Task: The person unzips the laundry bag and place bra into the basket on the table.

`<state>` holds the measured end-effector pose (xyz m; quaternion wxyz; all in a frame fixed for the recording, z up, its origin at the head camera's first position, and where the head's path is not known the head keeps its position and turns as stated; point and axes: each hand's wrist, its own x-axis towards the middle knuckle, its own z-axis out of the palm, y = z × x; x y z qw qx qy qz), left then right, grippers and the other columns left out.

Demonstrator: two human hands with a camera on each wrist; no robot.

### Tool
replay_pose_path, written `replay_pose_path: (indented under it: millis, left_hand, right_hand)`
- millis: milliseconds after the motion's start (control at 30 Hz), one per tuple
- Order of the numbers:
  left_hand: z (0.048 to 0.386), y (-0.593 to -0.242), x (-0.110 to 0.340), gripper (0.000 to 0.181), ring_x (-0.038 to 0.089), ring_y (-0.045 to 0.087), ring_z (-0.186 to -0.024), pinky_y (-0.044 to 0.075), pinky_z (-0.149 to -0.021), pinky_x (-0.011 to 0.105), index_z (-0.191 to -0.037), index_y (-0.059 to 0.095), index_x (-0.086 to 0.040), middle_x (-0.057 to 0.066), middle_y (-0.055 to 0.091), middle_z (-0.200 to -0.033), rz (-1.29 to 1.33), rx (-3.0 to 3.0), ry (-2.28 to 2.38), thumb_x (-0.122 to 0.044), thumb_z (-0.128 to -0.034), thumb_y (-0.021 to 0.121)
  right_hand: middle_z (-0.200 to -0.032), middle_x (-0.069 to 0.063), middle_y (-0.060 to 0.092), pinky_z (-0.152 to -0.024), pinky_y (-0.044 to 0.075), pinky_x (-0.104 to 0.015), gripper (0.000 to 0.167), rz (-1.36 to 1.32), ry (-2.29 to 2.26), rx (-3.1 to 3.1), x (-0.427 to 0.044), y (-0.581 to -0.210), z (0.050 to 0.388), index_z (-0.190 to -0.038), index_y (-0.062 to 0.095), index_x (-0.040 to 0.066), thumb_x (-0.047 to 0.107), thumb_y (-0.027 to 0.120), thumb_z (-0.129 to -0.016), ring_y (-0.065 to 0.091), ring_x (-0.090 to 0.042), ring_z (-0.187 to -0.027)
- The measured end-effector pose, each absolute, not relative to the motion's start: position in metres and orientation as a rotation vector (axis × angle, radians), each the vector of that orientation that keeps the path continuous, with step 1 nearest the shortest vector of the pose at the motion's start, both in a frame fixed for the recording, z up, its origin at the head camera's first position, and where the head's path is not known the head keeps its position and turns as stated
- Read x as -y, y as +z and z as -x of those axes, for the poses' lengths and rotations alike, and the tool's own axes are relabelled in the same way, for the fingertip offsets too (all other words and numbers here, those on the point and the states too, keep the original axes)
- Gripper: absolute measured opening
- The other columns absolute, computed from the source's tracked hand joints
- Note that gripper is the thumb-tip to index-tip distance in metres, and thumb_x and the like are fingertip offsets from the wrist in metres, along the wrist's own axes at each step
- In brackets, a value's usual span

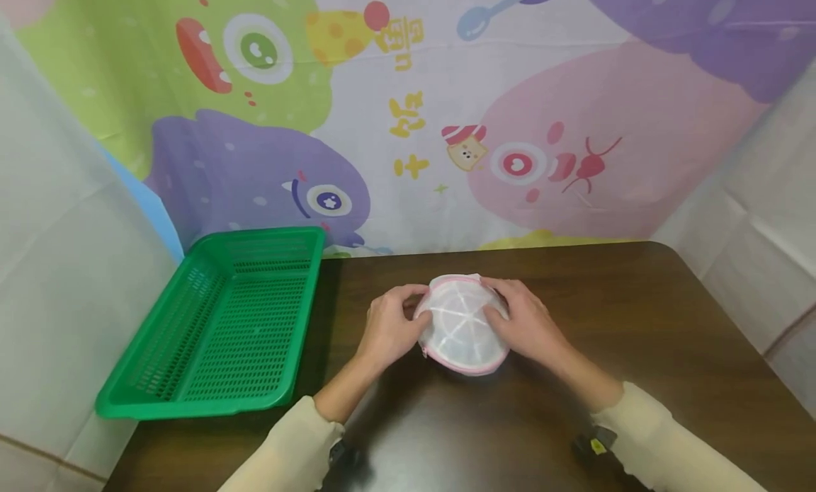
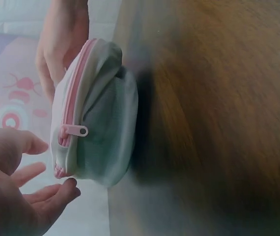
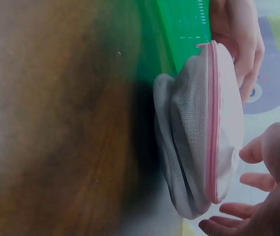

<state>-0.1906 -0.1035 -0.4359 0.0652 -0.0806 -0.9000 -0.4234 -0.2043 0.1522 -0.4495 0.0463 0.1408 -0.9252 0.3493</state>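
A round white mesh laundry bag [image 1: 462, 322] with a pink zip round its rim is at the middle of the table, between both hands. In the left wrist view its pink zip pull [image 2: 75, 130] hangs at the side, and the mesh below is slack and folded. My left hand [image 1: 392, 325] holds the bag's left edge, with thumb and fingers curved about the rim. My right hand [image 1: 525, 318] holds the right edge, its thumb over the top and its fingers at the far rim. What is inside the bag cannot be made out.
A green plastic basket [image 1: 299, 322] with slotted walls stands on the left of the dark wooden table [image 1: 637, 315]. A cloth [image 1: 421, 202] printed with cartoon monsters hangs behind the table. Pale sheets [image 1: 57, 230] hang at the sides.
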Motion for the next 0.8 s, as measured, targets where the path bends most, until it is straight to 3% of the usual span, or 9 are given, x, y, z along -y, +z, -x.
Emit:
replay_pose_path:
  millis: [100,200,333,367,500,800]
  left_hand:
    - [0.192,-0.435,0.102,0.039,0.031,0.084,-0.113,0.067,-0.102,0.049,-0.136,0.079,-0.005,0.019,0.083,-0.132,0.283,2.718,-1.286,-0.013,-0.0985,0.079]
    - [0.198,-0.446,0.105,0.037,0.023,0.081,-0.103,0.067,-0.091,0.038,-0.136,0.08,-0.006,0.016,0.084,-0.129,0.36,2.716,-1.267,-0.018,-0.1011,0.079]
    - [0.198,-0.446,0.105,0.032,0.02,0.069,-0.094,0.059,-0.082,0.03,-0.132,0.083,-0.008,0.016,0.084,-0.127,0.356,2.76,-1.241,-0.018,-0.1022,0.08]
    - [0.193,-0.435,0.101,0.031,0.023,0.069,-0.093,0.058,-0.082,0.032,-0.131,0.083,-0.005,0.019,0.084,-0.126,0.313,2.793,-1.237,-0.012,-0.1008,0.08]
    - [0.192,-0.434,0.102,0.03,0.023,0.067,-0.092,0.057,-0.081,0.031,-0.129,0.083,-0.006,0.016,0.084,-0.117,0.294,2.817,-1.215,-0.013,-0.1,0.083]
    - [0.185,-0.433,0.104,0.03,0.025,0.077,-0.095,0.066,-0.083,0.036,-0.126,0.083,-0.006,0.015,0.084,-0.116,0.289,2.826,-1.248,-0.015,-0.0983,0.085]
  right_hand:
    - [-0.158,-0.027,0.062,-0.117,0.052,-0.072,0.052,-0.413,1.067,2.842,-0.152,-0.449,0.197,-0.158,0.063,0.009,0.022,0.068,-0.108,0.064,-0.05,-0.144]
    - [-0.156,-0.028,0.063,-0.114,0.053,-0.072,0.052,-0.431,1.052,2.854,-0.152,-0.45,0.193,-0.158,0.064,0.008,0.022,0.069,-0.108,0.066,-0.05,-0.14]
    - [-0.153,-0.029,0.066,-0.112,0.056,-0.069,0.051,-0.46,1.042,2.846,-0.151,-0.454,0.194,-0.156,0.065,0.007,0.019,0.069,-0.107,0.069,-0.049,-0.136]
    - [-0.153,-0.029,0.066,-0.112,0.056,-0.069,0.051,-0.465,1.042,2.844,-0.151,-0.455,0.195,-0.156,0.065,0.006,0.018,0.069,-0.107,0.068,-0.05,-0.136]
    - [-0.155,-0.028,0.065,-0.114,0.055,-0.069,0.05,-0.477,1.052,2.85,-0.15,-0.456,0.199,-0.157,0.065,0.008,0.016,0.067,-0.107,0.067,-0.05,-0.139]
    - [-0.151,-0.027,0.068,-0.114,0.055,-0.069,0.046,-0.505,1.05,2.849,-0.144,-0.452,0.209,-0.152,0.071,0.01,0.008,0.063,-0.107,0.067,-0.05,-0.14]
